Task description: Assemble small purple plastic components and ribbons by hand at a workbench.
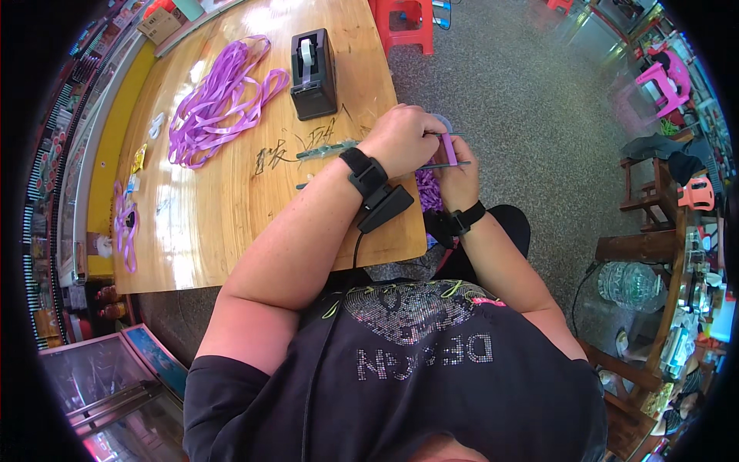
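Through the head camera I have both hands in the upper middle of the frame, at the right edge of the wooden tabletop (pixel 231 246). The left hand (pixel 396 142) is closed, its fingers curled in and the tips pinched at a short purple strip (pixel 449 150). That strip lies across two thin dark rods (pixel 454 164), which run roughly side by side between the hands. The right hand (pixel 459 183) is half curled beside the rods; its fingers are partly hidden, so I cannot tell how firmly it grips or on what. Just below the hands, I see a heap of small crumpled purple pieces (pixel 429 190) by the tabletop's edge.

At the upper left of the frame, a loose tangle of purple ribbon (pixel 219 108) lies on the tabletop, and just right of it stands a black tape dispenser (pixel 314 96) with a roll fitted. Nearer the left forearm I make out a slim greenish bundle (pixel 327 150), partly covered by the left wrist, among dark handwritten strokes. Farther left are a small yellow packet (pixel 139 158) and a thin purple loop (pixel 131 242). A red stool (pixel 406 31) stands on the speckled floor (pixel 531 131) at the top.
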The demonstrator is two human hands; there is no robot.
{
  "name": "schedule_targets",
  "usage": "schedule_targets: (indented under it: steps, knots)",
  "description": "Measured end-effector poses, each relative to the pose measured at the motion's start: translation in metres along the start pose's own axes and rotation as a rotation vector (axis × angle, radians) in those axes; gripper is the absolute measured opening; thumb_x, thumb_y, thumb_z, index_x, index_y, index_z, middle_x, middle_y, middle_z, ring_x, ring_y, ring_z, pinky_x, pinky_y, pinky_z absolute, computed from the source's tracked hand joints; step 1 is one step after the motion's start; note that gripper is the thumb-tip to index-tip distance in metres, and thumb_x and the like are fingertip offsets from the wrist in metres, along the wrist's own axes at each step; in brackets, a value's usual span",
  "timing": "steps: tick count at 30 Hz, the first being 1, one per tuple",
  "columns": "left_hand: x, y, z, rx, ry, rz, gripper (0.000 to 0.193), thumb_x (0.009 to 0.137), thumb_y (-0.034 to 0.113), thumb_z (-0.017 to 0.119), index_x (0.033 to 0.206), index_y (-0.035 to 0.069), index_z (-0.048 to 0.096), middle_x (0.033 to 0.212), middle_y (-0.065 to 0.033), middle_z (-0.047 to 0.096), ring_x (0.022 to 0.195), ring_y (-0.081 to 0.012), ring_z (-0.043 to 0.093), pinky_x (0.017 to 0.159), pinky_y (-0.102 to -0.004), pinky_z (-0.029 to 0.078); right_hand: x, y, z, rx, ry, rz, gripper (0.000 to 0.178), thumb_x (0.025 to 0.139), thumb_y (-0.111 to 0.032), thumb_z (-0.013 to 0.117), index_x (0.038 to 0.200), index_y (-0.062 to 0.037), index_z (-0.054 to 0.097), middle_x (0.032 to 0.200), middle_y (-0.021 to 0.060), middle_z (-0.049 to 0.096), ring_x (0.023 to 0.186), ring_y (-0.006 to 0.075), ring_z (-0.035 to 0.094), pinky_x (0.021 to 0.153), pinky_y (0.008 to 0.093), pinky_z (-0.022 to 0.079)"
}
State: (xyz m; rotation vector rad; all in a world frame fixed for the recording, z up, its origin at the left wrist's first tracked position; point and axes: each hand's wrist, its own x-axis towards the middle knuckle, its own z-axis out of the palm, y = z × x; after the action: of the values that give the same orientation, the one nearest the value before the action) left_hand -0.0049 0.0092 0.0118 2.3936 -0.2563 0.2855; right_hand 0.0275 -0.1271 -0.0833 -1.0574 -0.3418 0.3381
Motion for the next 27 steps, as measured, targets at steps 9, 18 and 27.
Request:
schedule_targets:
  steps: [9, 18, 27]
  knots:
    - [-0.001, 0.001, 0.000, -0.019, 0.017, 0.016, 0.024, 0.073, 0.007, 0.056, 0.093, 0.004, 0.069, 0.087, -0.0176, 0.064, 0.083, -0.0341, 0.060, 0.075, -0.0394, 0.049, -0.004, 0.001, -0.008, -0.371, -0.027, -0.229, 0.014, 0.096, -0.015, 0.049, 0.097, -0.0042, 0.057, 0.077, -0.0055, 0.053, 0.062, 0.0004, 0.042, 0.053, 0.0167, 0.032]
    - [-0.002, -0.001, -0.001, -0.001, 0.019, 0.068, 0.026, 0.072, 0.005, 0.057, 0.096, 0.005, 0.068, 0.088, -0.0167, 0.064, 0.084, -0.0336, 0.060, 0.076, -0.0388, 0.049, -0.013, -0.015, -0.012, -0.061, -0.042, 0.113, 0.015, 0.096, -0.013, 0.045, 0.094, -0.0046, 0.056, 0.062, -0.0065, 0.044, 0.048, 0.0010, 0.036, 0.042, 0.0189, 0.026]
    - [-0.001, -0.002, 0.000, -0.003, 0.009, 0.075, 0.026, 0.073, 0.006, 0.057, 0.096, 0.004, 0.068, 0.089, -0.0172, 0.064, 0.085, -0.0338, 0.060, 0.076, -0.0385, 0.049, -0.034, -0.014, -0.003, 0.099, 0.006, 0.139, 0.016, 0.098, -0.015, 0.043, 0.095, -0.0036, 0.053, 0.056, -0.0063, 0.034, 0.044, 0.0036, 0.026, 0.040, 0.0210, 0.020]
